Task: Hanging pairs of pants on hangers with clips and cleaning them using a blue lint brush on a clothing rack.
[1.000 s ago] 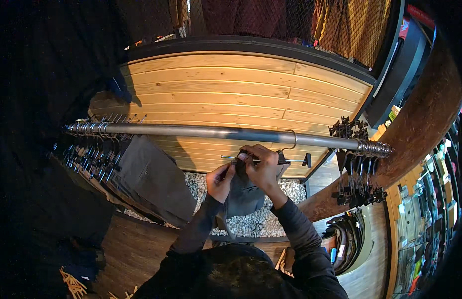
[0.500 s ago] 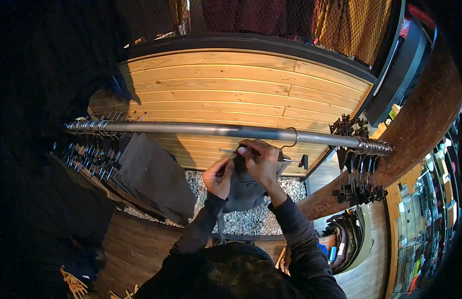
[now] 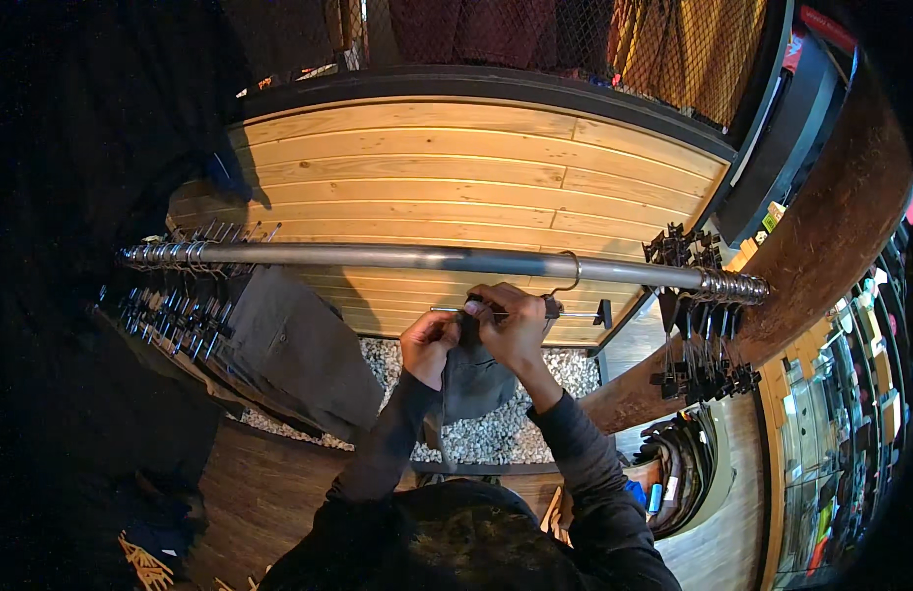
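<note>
Two hands were up at the clip hanger: the right hand's fingers pinched down on its left clip over the waistband of the grey garment, the left hand gripped the cloth just beside it. Hanger's hook was already over the metal rail, so I'd guess hanging was done and clipping was half there; the right clip looked empty. One grey pair of trousers hung left, bunches of empty hangers sat right, too many to count.
</note>
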The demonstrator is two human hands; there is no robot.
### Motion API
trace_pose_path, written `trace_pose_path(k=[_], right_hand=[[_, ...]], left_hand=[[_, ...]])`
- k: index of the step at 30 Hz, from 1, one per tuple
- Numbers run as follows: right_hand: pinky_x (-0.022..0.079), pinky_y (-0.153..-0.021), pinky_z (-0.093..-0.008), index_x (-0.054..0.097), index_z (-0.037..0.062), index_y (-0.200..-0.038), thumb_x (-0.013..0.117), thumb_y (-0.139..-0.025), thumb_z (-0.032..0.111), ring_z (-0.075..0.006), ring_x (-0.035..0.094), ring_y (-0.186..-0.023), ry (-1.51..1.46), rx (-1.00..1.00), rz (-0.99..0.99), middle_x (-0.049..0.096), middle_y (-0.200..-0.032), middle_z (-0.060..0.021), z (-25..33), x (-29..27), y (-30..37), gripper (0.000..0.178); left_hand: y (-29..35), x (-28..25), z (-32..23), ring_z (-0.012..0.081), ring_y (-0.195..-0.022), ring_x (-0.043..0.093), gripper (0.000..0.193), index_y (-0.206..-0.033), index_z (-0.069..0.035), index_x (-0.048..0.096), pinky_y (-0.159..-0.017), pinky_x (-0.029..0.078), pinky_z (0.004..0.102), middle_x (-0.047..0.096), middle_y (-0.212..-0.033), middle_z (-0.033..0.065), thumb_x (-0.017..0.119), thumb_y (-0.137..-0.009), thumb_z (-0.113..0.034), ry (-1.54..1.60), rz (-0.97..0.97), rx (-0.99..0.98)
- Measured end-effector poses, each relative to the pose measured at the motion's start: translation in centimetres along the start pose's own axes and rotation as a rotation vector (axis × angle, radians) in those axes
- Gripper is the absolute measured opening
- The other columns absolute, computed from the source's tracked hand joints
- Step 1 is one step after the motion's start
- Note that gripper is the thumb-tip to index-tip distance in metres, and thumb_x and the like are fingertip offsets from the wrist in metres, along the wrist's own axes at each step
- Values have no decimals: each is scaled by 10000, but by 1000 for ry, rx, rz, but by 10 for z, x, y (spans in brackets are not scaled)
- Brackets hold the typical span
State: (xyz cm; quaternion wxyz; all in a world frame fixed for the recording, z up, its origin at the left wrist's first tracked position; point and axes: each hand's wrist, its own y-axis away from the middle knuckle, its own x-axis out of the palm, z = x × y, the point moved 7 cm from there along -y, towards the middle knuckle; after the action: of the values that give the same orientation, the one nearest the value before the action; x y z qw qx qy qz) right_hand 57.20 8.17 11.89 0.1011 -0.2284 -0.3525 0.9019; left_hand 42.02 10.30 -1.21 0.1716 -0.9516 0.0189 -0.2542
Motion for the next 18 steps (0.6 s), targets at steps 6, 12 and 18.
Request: trace_pose_path(k=[6, 12, 18], right_hand=[[523, -614, -375, 726, 55, -850, 755, -726, 70, -307, 682, -706, 21, 30, -51, 688, -768, -117, 5, 2, 0, 128], [536, -598, -368, 732, 60, -866, 757, -742, 89, -304, 697, -700, 40, -101, -79, 702, -785, -108, 4, 3, 5, 129], [556, -657, -343, 749, 46, -940, 764, -753, 54, -291, 714, -730, 80, -88, -60, 719, -819, -128, -3, 6, 6, 188]], left_hand=[[-3, 11, -6, 76, -789, 596, 183, -1015, 5, 649, -732, 466, 217, 656, -877, 2, 602, -872, 108, -161, -50, 44], [-8, 5, 3, 77, -814, 588, 179, -978, 9, 637, -729, 449, 212, 645, -896, 12, 549, -865, 117, 40, -60, -116], [-5, 12, 5, 100, -843, 580, 313, -1006, 5, 634, -759, 444, 226, 649, -957, 23, 526, -769, 179, 26, -46, -142]])
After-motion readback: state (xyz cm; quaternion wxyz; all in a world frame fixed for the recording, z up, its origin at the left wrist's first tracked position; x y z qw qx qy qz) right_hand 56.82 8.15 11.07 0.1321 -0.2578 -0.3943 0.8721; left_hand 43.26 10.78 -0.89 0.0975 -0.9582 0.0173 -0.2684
